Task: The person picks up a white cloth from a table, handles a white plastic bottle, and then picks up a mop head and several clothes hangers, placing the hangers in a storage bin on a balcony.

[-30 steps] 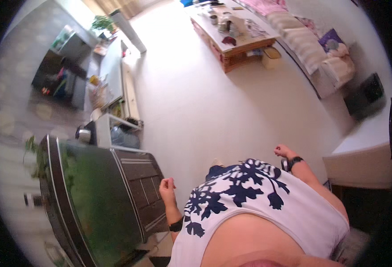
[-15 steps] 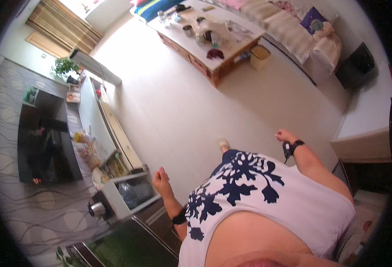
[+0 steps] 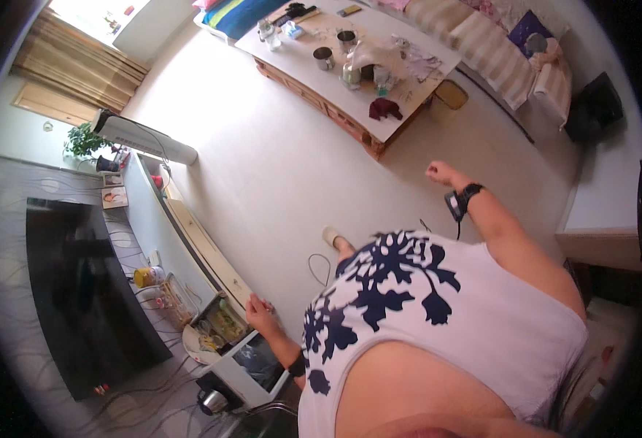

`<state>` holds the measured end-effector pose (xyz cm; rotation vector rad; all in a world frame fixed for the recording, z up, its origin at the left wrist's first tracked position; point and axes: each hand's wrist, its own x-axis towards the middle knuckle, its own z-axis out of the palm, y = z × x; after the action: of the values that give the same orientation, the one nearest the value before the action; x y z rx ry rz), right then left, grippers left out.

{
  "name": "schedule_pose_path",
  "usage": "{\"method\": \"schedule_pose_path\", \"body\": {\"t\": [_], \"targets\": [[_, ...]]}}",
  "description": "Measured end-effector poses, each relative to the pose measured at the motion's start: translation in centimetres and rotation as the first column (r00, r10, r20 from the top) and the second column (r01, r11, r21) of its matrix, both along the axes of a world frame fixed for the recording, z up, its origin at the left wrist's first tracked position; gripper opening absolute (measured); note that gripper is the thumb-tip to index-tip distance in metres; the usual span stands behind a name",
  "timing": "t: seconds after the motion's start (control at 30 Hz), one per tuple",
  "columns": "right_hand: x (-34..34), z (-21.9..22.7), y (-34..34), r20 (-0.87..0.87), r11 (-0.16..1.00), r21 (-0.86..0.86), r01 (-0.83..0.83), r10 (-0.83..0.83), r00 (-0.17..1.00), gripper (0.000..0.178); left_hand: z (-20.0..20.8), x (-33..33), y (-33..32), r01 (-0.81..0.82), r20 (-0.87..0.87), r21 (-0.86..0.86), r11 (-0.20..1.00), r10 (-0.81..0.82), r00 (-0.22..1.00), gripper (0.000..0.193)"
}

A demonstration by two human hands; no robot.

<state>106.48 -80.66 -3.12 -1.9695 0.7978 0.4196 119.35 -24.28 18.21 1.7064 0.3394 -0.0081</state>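
Note:
Both of my arms hang out from my sides, each with a dark band at the wrist. My left hand [image 3: 260,314] is loosely curled with nothing visible in it, close to the low white cabinet [image 3: 230,274] along the left wall. My right hand [image 3: 442,174] is held forward in a loose fist above the pale floor, and no object shows in it. A small black device [image 3: 455,206] with a cable sits at my right wrist. Ahead stands a low table [image 3: 335,93] bearing metal cups [image 3: 324,58], a jar [image 3: 351,75] and a dark red cloth [image 3: 385,109].
A striped sofa [image 3: 496,62] runs behind the table, and a waste bin [image 3: 451,95] stands at its near end. To the left are a wall television [image 3: 80,285], a white upright appliance [image 3: 149,139] and a kettle [image 3: 215,400]. A loose cable [image 3: 319,257] lies by my foot [image 3: 332,235].
The table and cabinet look nearer as I have moved forward. My right hand has swung farther ahead, while my left hand has dropped slightly back.

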Motion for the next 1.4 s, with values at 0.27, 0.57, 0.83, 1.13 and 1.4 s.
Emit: {"method": "schedule_pose_path", "body": {"t": [0.27,0.57,0.83,1.13,1.4], "targets": [[15.1,3.2,-0.4,0.093,0.994,-0.034,0.099,-0.096,0.991,0.031,-1.1,22.6,-3.9,0.308,0.047,0.051,0.950,-0.310,0.950,0.030],[25.8,5.3,-9.7,0.375,0.974,-0.058,0.219,-0.182,0.909,0.025,0.2,38.3,-20.5,0.740,-0.049,0.175,0.649,-0.745,0.665,0.024],[34.4,3.7,-17.5,0.231,0.946,-0.103,0.308,-0.279,0.932,0.030,-5.7,44.2,-37.3,0.886,-0.249,0.097,0.454,-0.850,0.463,0.021],[42.2,0.0,-22.0,0.133,0.889,-0.386,0.245,-0.210,0.969,0.034,-13.6,47.3,-53.2,0.980,-0.334,-0.077,0.181,-0.931,0.145,0.020],[42.4,1.9,-23.9,0.012,0.872,-0.489,0.010,-0.005,1.000,0.031,-17.9,45.7,-62.3,0.992,-0.355,-0.095,-0.086,-0.928,-0.115,0.031]]}}
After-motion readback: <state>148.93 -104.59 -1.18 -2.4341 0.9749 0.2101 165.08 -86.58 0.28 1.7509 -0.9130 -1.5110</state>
